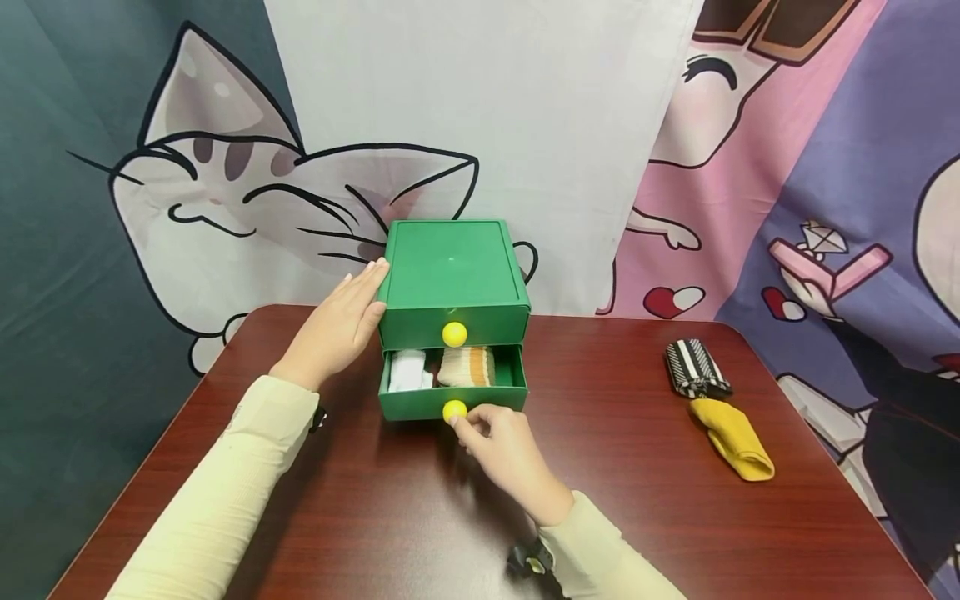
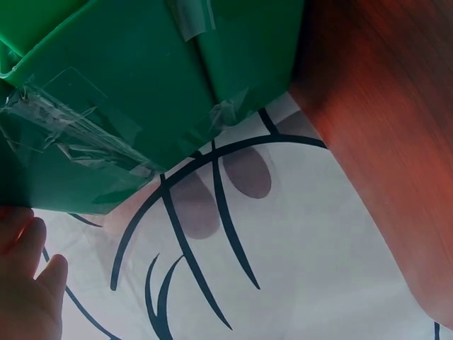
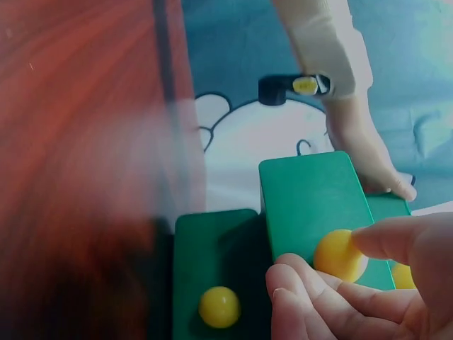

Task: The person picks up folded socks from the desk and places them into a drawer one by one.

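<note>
A green drawer cabinet (image 1: 453, 262) stands at the back of the table. Its middle drawer (image 1: 408, 406) is pulled out, with a white folded sock (image 1: 407, 369) and a cream striped sock (image 1: 465, 367) inside. My right hand (image 1: 506, 446) pinches this drawer's yellow knob (image 3: 341, 255) between thumb and fingers. With fingers straight, my left hand (image 1: 341, 321) rests against the cabinet's upper left side. The top drawer's knob (image 1: 454, 334) and the bottom drawer's knob (image 3: 219, 307) are untouched, both drawers closed.
To the right on the red-brown table (image 1: 600, 467) lie a black-and-white patterned folded sock (image 1: 693, 367) and a yellow sock (image 1: 733, 437). A cartoon-printed cloth (image 1: 480, 108) hangs behind the table.
</note>
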Tool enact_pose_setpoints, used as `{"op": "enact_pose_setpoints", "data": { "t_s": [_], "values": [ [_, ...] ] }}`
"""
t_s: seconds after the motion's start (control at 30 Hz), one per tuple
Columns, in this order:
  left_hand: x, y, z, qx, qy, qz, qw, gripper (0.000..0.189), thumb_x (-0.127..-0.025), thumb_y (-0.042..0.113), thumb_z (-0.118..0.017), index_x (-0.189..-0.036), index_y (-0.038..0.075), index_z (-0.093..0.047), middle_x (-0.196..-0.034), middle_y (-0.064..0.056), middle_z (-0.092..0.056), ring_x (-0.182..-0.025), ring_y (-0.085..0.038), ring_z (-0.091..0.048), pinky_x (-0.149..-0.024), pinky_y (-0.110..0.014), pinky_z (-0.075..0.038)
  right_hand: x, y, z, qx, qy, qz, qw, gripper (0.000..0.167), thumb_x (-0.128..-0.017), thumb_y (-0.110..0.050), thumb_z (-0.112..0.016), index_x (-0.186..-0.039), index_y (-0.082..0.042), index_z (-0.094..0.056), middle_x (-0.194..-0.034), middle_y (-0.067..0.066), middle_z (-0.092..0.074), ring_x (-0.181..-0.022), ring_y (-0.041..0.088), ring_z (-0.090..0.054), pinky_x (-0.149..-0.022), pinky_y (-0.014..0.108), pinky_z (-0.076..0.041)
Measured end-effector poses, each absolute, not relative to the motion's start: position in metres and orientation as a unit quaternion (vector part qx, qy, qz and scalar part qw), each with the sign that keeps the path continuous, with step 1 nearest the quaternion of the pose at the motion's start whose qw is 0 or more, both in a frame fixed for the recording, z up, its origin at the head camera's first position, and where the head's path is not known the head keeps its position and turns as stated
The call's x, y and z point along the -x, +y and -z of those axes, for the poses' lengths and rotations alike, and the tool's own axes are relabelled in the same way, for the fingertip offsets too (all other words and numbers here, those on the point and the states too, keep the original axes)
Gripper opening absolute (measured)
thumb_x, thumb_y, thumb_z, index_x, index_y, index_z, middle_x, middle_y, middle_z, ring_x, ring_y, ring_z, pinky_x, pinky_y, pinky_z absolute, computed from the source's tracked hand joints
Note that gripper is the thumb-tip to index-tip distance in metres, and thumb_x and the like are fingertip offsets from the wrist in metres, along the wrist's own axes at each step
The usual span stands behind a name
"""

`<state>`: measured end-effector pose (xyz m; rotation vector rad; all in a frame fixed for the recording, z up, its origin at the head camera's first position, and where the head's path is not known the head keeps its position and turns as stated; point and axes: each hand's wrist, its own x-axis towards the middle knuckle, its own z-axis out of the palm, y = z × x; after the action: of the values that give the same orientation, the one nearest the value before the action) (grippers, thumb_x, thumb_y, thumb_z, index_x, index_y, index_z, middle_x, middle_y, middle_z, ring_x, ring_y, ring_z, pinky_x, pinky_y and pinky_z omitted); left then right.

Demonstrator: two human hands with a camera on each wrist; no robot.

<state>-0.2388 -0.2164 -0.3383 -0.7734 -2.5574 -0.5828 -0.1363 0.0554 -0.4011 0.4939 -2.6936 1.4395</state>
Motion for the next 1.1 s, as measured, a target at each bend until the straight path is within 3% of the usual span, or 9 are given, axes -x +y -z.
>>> {"op": "enact_pose_setpoints", "data": {
  "t_s": [0.33,0.7,0.9,1.1],
  "values": [
    [0.238,-0.217,0.337,0.280,-0.914,0.210,0.205,0.060,-0.112,0.038,-0.032,-0.158,0.000,-0.030,-0.162,-0.017,-0.033,-0.151,-0.033,-0.029,-0.125,-0.048,-0.016,0.171,0.047,0.400,-0.130,-0.859,-0.494,0.014,0.028,-0.100,-0.027,-0.065,-0.092,-0.002,-0.075,-0.070,0.006,-0.071,-0.059,0.014,-0.065,-0.056,0.023,-0.054],
    [0.238,-0.217,0.338,0.280,-0.914,0.209,0.205,0.059,-0.112,0.037,-0.031,-0.158,-0.001,-0.030,-0.162,-0.017,-0.033,-0.151,-0.033,-0.028,-0.126,-0.047,-0.014,0.189,0.042,0.401,-0.105,-0.844,-0.526,0.007,0.028,-0.099,-0.027,-0.066,-0.090,-0.002,-0.073,-0.072,0.010,-0.072,-0.066,0.028,-0.070,-0.058,0.027,-0.056],
    [0.238,-0.216,0.338,0.278,-0.919,0.195,0.202,0.060,-0.112,0.037,-0.031,-0.158,-0.002,-0.030,-0.162,-0.017,-0.033,-0.151,-0.033,-0.028,-0.126,-0.048,-0.014,0.190,0.045,0.407,-0.106,-0.837,-0.537,0.006,0.030,-0.099,-0.031,-0.067,-0.090,-0.003,-0.071,-0.073,0.011,-0.072,-0.065,0.025,-0.069,-0.058,0.027,-0.056],
    [0.238,-0.216,0.338,0.278,-0.918,0.196,0.205,0.059,-0.112,0.036,-0.031,-0.158,-0.002,-0.030,-0.162,-0.017,-0.033,-0.151,-0.033,-0.029,-0.126,-0.047,-0.014,0.190,0.049,0.415,-0.105,-0.856,-0.506,-0.007,0.034,-0.097,-0.039,-0.068,-0.091,-0.006,-0.072,-0.071,0.010,-0.071,-0.059,0.012,-0.064,-0.060,0.026,-0.053]
  ]
}}
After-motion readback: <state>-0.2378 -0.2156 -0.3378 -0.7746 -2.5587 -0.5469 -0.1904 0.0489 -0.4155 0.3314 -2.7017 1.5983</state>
